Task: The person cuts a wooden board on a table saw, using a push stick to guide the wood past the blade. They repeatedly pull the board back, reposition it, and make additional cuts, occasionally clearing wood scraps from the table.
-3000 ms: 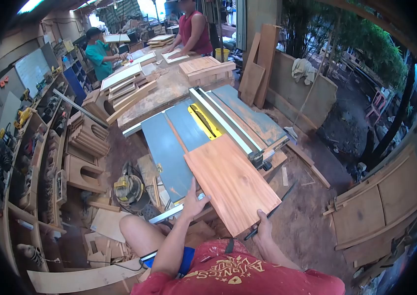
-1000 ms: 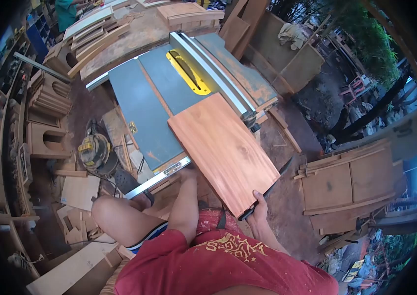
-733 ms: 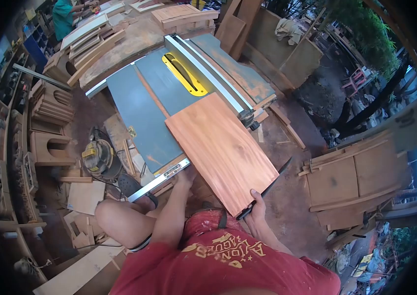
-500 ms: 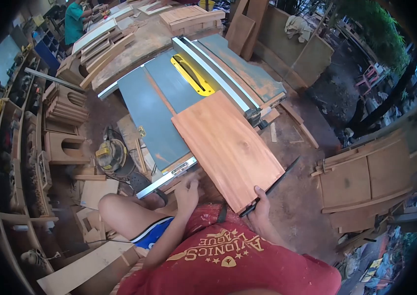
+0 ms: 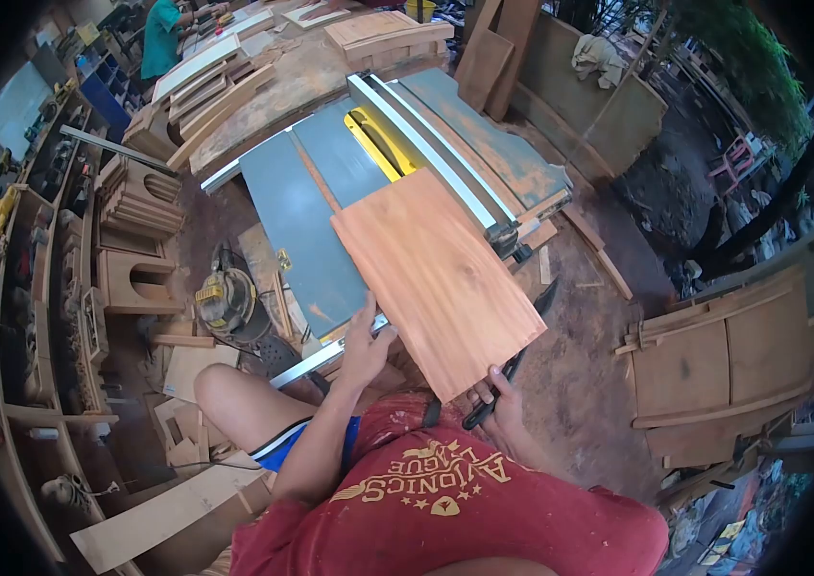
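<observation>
A reddish-brown wooden board (image 5: 441, 288) lies tilted across the front of a table saw (image 5: 292, 221), its far end beside the yellow blade insert (image 5: 378, 144). My left hand (image 5: 365, 344) is at the board's left edge, fingers stretched out and seemingly touching it. At the near corner, my right hand (image 5: 495, 401) wraps around the handle of a long black push stick (image 5: 514, 365), its thumb against the board's edge. Most of the stick is hidden under the board; a dark tip shows past the right side.
The metal fence (image 5: 441, 149) runs along the board's right. A dusty yellow-and-black power tool (image 5: 227, 296) stands on the floor at left, near cut wooden panels (image 5: 143, 278). Planks (image 5: 388, 34) are stacked behind the saw. A co-worker in a green shirt (image 5: 161, 38) is at far left.
My left hand has moved up and forward to the board's left edge, its fingers straightening. The board's near end has shifted slightly left, and the black stick has turned more upright beneath it.
</observation>
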Demonstrator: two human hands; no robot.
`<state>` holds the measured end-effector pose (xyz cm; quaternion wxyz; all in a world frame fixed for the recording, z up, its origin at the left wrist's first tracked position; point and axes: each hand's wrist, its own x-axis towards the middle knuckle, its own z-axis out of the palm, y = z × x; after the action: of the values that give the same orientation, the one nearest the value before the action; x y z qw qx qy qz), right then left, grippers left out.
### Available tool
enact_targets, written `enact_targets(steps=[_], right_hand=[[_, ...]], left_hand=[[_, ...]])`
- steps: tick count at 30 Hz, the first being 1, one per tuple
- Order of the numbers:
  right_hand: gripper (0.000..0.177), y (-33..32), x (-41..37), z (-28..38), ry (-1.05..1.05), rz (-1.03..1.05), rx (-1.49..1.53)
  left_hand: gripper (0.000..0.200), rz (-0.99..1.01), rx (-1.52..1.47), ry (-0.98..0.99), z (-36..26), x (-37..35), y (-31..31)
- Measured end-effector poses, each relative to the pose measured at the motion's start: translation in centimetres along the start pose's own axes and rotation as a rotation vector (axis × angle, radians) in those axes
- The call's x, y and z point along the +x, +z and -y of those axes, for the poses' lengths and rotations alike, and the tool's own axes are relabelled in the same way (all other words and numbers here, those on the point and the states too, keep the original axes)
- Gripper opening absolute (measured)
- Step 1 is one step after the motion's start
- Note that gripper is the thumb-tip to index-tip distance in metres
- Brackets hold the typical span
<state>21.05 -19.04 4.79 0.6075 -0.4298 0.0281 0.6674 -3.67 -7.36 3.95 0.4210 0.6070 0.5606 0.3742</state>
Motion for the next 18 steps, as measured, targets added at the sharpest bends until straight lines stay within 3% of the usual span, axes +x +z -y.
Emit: enact_targets(steps=[5, 10, 13, 16, 18], right_hand=[[0.028, 1.2, 1.2, -0.7, -0.061, 0.096, -0.001], [0.018, 0.1, 4.6, -2.5, -0.047, 0.071, 0.053], [0.019, 0.4, 5.7, -3.1, -0.02, 0.076, 0.079], [0.02, 0.7, 7.3, -3.6, 0.0, 0.066, 0.076], [0.02, 1.2, 7.8, -3.9, 0.014, 0.034, 0.063]], left_hand=[[0.087, 0.005, 0.001, -0.036, 0.8, 1.5, -1.1], [0.092, 0.005, -0.09, -0.104, 1.1, 3.4, -1.9], [0.093, -0.004, -0.124, -0.041, 1.2, 4.4, -2.5], [0.092, 0.047, 0.017, -0.145, 1.1, 5.6, -3.2], [0.104, 0.038, 0.134, -0.088, -0.6, 5.9, -3.4]])
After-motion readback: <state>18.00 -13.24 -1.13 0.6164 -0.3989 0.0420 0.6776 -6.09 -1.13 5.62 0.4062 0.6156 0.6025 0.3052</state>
